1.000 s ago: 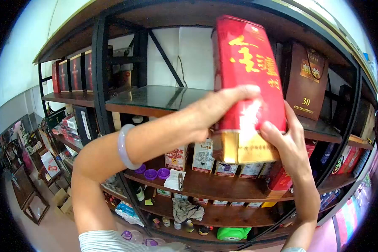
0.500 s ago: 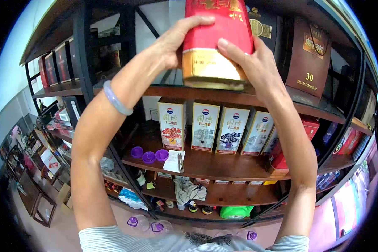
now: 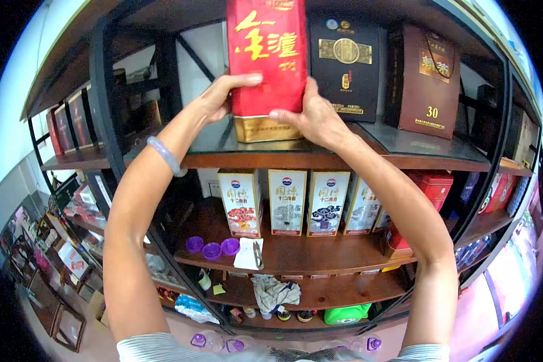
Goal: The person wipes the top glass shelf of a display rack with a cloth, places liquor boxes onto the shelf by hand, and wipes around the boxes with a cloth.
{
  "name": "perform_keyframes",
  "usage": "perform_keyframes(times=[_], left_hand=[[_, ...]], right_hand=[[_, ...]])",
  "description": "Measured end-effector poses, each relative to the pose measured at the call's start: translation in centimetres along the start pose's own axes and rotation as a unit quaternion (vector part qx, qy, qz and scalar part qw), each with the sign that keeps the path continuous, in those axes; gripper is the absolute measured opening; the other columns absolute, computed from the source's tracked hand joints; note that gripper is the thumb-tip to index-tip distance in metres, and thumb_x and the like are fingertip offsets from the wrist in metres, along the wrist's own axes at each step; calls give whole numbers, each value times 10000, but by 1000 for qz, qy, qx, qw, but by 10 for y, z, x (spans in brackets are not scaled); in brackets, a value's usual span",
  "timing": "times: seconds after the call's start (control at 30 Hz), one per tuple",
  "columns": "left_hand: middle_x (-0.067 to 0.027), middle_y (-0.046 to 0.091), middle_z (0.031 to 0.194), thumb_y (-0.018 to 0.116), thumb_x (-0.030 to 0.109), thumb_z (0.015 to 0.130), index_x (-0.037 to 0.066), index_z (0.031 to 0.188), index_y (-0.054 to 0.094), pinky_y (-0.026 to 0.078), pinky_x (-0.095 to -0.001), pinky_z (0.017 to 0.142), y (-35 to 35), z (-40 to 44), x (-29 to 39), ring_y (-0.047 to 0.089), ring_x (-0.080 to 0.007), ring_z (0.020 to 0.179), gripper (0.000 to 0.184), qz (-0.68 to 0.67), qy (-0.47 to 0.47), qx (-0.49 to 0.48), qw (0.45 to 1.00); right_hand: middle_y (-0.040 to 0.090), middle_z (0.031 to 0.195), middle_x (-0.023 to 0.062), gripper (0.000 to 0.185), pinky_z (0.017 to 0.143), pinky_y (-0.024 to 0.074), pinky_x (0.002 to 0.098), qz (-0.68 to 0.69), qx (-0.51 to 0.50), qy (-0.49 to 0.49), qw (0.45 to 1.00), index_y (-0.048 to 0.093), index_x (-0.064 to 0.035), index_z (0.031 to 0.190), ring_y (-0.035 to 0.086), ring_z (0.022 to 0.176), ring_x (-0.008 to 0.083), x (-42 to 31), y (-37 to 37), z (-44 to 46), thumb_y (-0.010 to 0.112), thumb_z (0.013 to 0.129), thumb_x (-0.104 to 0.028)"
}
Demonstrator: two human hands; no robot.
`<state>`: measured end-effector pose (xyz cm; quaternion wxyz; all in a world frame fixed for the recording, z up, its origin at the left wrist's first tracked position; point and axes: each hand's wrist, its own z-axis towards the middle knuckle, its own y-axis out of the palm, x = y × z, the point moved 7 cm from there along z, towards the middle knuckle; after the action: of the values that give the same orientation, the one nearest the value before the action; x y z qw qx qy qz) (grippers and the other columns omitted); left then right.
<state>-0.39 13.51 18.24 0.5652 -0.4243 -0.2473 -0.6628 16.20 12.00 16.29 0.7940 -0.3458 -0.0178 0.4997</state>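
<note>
Head view: both hands' fingers (image 3: 288, 117) clamp the red box (image 3: 268, 66) (long axis upright, lettering facing camera).

A single head-worn camera looks forward and down from close before the shelving unit (image 3: 283, 160), its wide, bowed view taking in the left hand (image 3: 218, 98) and right hand (image 3: 320, 119) at upper centre and both sleeves (image 3: 143, 348) at the lower edge.

Red box (image 3: 268, 90), gold-lettered, gold at its base; black box (image 3: 344, 78), gold-banded; lilac bangle (image 3: 167, 155); striped grey-white sleeve (image 3: 142, 349).
</note>
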Motion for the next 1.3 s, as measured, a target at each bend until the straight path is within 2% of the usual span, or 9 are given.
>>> perform_keyframes(times=[0.07,0.17,0.23,0.43,0.47,0.67,1.07,1.2,1.3], left_hand=[[-189,529,1214,740,343,715,-21,1266,435,439,-424,969,-8,3,-6,530,-275,1126,727,-10,-7,1,1000],[-189,510,1243,736,369,715,-6,1294,414,399,-457,998,-20,9,-13,497,-288,1166,761,21,-16,10,1000],[-187,493,1263,731,390,714,2,1307,403,373,-478,1011,-31,17,-22,467,-295,1198,781,33,-39,6,999],[-206,449,1313,717,524,689,11,1354,357,335,-519,1025,-43,43,-34,401,-321,1257,914,175,-95,20,980],[-210,445,1317,716,546,681,10,1359,351,333,-521,1026,-47,46,-36,394,-327,1262,938,208,-116,31,971],[-226,421,1339,684,626,676,6,1373,325,332,-519,1038,-42,50,-33,404,-351,1253,999,252,-90,13,963],[-224,312,1419,643,643,718,4,1405,239,296,-572,1049,-56,97,-64,313,-368,1316,1022,258,-88,-32,962],[-219,381,1377,649,642,714,1,1393,278,339,-509,1054,-59,94,-59,374,-337,1286,1004,288,-120,-22,950],[-146,417,1368,614,548,809,32,1400,278,393,-464,1012,-59,94,-60,446,-264,1230,854,262,-98,-27,960]], right_hand=[[538,1193,280,773,883,477,423,-56,-38,-7,998,401,69,1247,574,1078,344,0,-5,-7,679,779,-480],[538,1178,290,633,948,429,414,-67,-18,-4,998,526,115,1135,539,1107,384,3,-36,-36,723,757,-353],[529,1221,263,518,959,424,396,-79,40,-18,996,614,78,1062,544,1108,366,27,-62,-52,715,763,-332],[675,849,198,276,752,490,351,-96,111,101,984,673,40,926,659,806,276,93,-148,-103,667,793,-203],[674,800,187,248,720,488,335,-100,115,71,986,673,48,895,655,746,247,88,-148,-107,656,798,-180],[668,794,193,225,693,482,350,-90,53,94,990,673,51,849,652,731,274,87,-140,-100,653,797,-167],[628,755,199,213,671,456,383,-135,90,7,987,647,58,783,599,708,337,84,-139,-106,655,795,-154],[629,750,187,228,676,456,380,-135,77,31,987,646,54,776,600,710,332,86,-139,-105,654,795,-173],[635,756,178,236,673,456,376,-150,69,26,986,649,47,772,601,710,328,81,-138,-102,649,797,-187]])
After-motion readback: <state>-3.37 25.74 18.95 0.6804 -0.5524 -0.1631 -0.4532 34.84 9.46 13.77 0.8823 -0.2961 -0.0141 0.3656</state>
